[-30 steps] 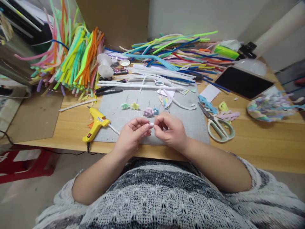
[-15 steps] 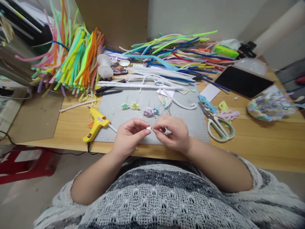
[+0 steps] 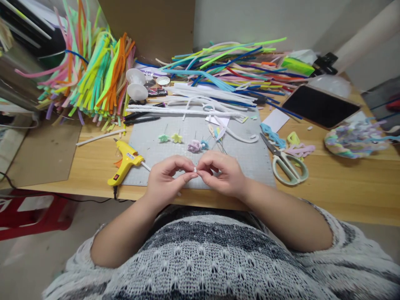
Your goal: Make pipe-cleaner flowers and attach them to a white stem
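Note:
Above the front edge of the grey cutting mat [image 3: 253,166], my left hand [image 3: 170,177] and my right hand [image 3: 221,173] meet at their fingertips. Both pinch a tiny white piece [image 3: 195,169], mostly covered by the fingers; its kind is too small to make out. Just beyond my hands lie small pipe-cleaner flowers with wire stems: a green flower [image 3: 163,138], a yellow flower [image 3: 176,138], a lilac flower [image 3: 194,146] and a blue flower [image 3: 204,144].
A yellow glue gun [image 3: 125,161] lies left of my hands, scissors [image 3: 286,162] to the right. White pipe cleaners [image 3: 215,98] and a coloured pile [image 3: 237,62] spread behind. A phone [image 3: 321,105] and a multicoloured fuzzy bundle [image 3: 353,139] are at the right.
My right hand has moved slightly left, so the fingertips of both hands now touch around the white piece. Less of the white piece shows.

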`<state>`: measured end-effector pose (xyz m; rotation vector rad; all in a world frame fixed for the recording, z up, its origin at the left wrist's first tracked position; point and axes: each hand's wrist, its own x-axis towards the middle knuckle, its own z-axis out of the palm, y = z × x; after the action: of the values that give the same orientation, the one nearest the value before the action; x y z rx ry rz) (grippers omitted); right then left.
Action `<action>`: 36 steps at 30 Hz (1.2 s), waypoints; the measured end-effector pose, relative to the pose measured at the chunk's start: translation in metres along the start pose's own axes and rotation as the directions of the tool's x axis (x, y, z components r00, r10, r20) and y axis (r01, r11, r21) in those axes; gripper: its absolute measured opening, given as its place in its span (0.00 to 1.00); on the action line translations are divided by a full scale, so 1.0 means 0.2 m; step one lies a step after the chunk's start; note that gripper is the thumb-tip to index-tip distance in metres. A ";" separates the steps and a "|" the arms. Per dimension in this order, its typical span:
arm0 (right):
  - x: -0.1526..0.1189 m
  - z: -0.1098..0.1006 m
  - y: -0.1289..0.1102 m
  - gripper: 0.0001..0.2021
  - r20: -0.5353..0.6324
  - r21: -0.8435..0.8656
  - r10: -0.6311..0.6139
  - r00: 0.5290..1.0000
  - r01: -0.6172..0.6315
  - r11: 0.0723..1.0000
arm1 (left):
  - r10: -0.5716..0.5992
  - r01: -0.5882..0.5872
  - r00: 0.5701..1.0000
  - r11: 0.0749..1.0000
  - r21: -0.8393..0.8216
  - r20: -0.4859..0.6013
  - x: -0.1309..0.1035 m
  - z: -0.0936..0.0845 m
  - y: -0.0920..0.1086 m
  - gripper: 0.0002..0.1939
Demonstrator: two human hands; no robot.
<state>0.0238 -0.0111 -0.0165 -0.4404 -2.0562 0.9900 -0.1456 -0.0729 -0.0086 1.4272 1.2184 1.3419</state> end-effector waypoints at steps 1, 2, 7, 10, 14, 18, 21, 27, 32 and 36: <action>0.00 0.00 0.00 0.02 0.006 0.000 0.004 1.000 -0.004 1.000 | 0.002 -0.002 1.000 1.000 -0.003 0.001 0.00 0.00 0.00 0.04; 0.00 0.00 0.00 0.03 0.011 0.000 0.010 1.000 -0.010 1.000 | 0.006 -0.006 1.000 1.000 -0.004 0.005 0.00 0.00 0.00 0.04; 0.00 0.01 0.02 0.02 0.030 0.023 0.013 0.999 -0.013 1.000 | 0.027 -0.028 1.000 1.000 0.011 0.013 0.00 0.00 0.00 0.03; -0.01 0.02 0.03 0.02 0.043 0.012 0.024 0.999 -0.025 1.000 | 0.052 -0.052 0.999 0.999 0.011 0.016 0.00 -0.01 -0.01 0.03; -0.01 0.03 0.04 0.01 0.041 -0.031 0.028 0.999 -0.026 0.999 | 0.076 -0.077 0.997 0.996 0.047 0.029 0.00 0.01 -0.01 0.03; -0.02 0.02 0.03 0.03 0.036 -0.023 0.025 0.999 -0.024 0.999 | 0.066 -0.071 0.997 0.990 0.120 0.046 -0.01 0.00 -0.01 0.03; -0.01 0.01 0.02 0.04 -0.082 0.069 0.133 0.988 -0.127 0.990 | 0.089 -0.039 0.986 0.946 0.323 -0.140 -0.04 -0.11 -0.03 0.06; 0.03 0.01 0.08 0.04 -0.269 0.565 0.528 0.805 -0.312 0.764 | 0.027 0.325 0.935 0.340 0.883 -0.354 -0.13 -0.47 -0.03 0.32; 0.06 0.02 0.09 0.07 -0.023 0.777 0.617 0.786 -0.374 0.506 | -0.100 0.386 0.922 0.232 0.893 -0.373 -0.18 -0.55 -0.08 0.35; 0.07 0.01 0.06 0.07 0.177 0.854 0.589 0.789 -0.421 0.306 | -0.034 0.439 0.889 0.343 0.830 -0.456 -0.21 -0.55 -0.15 0.34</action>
<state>0.0139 0.0037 -0.0191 -0.5940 -0.9561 2.1453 -0.2575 -0.1138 -0.0348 1.5926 2.6311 0.6309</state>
